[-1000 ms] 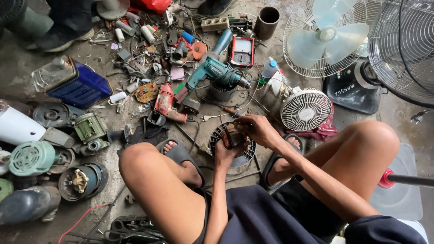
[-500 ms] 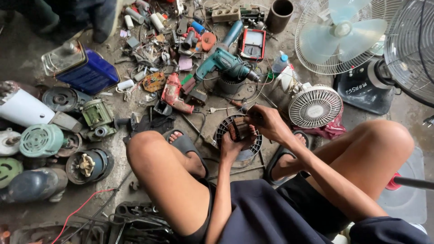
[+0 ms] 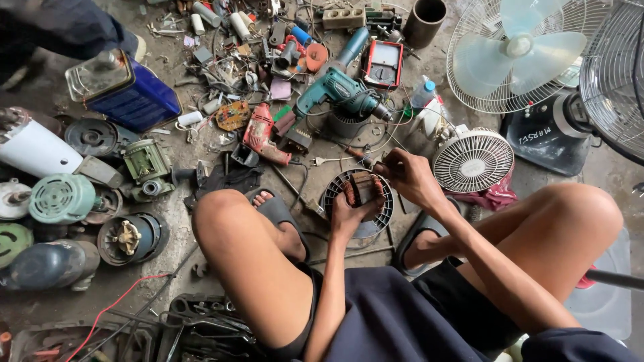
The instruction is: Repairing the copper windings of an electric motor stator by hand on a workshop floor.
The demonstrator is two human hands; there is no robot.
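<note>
Cluttered floor; left hand [image 3: 349, 216] fingers clamp motor stator [image 3: 362, 191], copper windings, right hand [image 3: 410, 175] fingers pinch screwdriver [image 3: 362, 158]

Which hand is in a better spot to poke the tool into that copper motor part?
Probably the right hand: it grips the thin tool, tip beside the motor stator. The left hand cradles the stator from below, so it looks busy.

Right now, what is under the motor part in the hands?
Under the motor part lies a round black grille on the floor. The left hand covers the grille's middle.
</note>
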